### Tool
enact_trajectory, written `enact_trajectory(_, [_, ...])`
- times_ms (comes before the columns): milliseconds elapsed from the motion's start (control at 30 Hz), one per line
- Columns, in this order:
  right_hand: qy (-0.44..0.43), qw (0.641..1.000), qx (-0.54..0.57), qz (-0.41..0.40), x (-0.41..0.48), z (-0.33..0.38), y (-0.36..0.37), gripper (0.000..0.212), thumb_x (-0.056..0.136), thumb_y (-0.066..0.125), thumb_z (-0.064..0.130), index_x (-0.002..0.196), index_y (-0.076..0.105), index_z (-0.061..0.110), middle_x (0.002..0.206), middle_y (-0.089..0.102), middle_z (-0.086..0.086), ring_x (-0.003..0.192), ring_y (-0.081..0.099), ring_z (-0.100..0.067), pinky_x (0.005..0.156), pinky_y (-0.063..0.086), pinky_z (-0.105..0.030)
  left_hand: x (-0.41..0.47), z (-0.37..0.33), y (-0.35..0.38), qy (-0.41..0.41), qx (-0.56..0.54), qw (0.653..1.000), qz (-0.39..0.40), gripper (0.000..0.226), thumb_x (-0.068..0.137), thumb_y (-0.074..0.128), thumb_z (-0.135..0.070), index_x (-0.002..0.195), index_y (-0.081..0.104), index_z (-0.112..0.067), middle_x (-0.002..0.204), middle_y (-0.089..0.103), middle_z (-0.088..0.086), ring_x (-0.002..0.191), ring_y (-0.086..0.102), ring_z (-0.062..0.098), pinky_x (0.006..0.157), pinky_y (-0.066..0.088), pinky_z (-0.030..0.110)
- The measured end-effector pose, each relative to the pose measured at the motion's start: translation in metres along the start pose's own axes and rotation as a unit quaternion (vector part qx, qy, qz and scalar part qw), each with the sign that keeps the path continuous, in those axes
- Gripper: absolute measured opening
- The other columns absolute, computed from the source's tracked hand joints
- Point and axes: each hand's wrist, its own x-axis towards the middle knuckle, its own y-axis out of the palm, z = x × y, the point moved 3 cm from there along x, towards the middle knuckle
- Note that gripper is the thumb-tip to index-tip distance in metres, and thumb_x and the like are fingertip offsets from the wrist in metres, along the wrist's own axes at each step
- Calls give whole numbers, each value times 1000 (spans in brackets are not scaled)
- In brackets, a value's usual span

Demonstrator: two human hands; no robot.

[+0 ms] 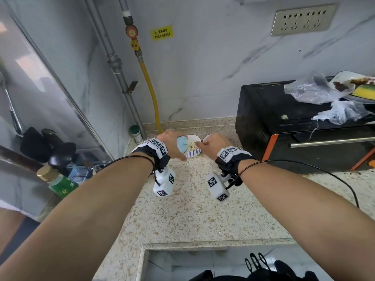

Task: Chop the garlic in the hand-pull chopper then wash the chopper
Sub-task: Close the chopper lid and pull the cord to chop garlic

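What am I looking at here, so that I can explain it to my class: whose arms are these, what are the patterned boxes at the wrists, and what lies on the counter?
There is no machine here: these are a person's two bare arms, filmed by one camera worn on the head, looking forward and down. The wristbands and white blocks with square black-and-white patterns are strapped-on gear, probably tracking markers. The left hand grips a light-blue round chopper. The right hand reaches its fingers to a blue-striped bowl of garlic pieces; whether it pinches one is hidden. Below lies a speckled counter, with a black oven to the right, a green-capped jar by the wall and a sink at the near edge.
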Motion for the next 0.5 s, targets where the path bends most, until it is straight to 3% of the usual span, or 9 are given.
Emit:
enact_trajectory(100, [-48,998,8,-25,1,25,0,55,90,55,38,44,44,11,45,41,-1,44,40,-20,47,32,-24,3,-13,-3,28,22,999,-13,66,66,91,-38,123,60,-24,115,62,5,98,62,27,67,55,37])
enact_trajectory(200, [-1,999,34,-33,6,8,-1,42,83,55,28,46,44,10,46,42,-1,45,41,-20,47,31,-22,1,-2,-5,8,-4,1000,-18,72,66,91,-37,130,58,-27,120,53,4,98,58,27,56,47,29])
enact_trajectory(300, [112,993,30,-35,1,-44,-3,27,80,59,32,66,55,9,62,55,-4,60,57,-26,53,43,-24,-3,28,-4,-32,15,999,-3,74,65,90,-41,130,56,-30,124,53,4,98,57,27,61,50,32])
enact_trajectory(367, [155,987,17,-33,-6,-68,-4,30,78,61,39,74,62,9,71,62,-6,64,62,-27,59,52,-29,-8,46,-2,-68,6,998,7,81,64,91,-41,136,53,-31,131,50,5,104,57,30,62,56,37])
enact_trajectory(500, [116,993,-15,-35,-4,-48,0,33,84,54,40,74,60,10,73,64,-7,60,61,-23,56,50,-26,-7,43,5,-81,-2,997,22,89,65,92,-41,142,50,-29,138,48,9,114,57,33,75,61,48])
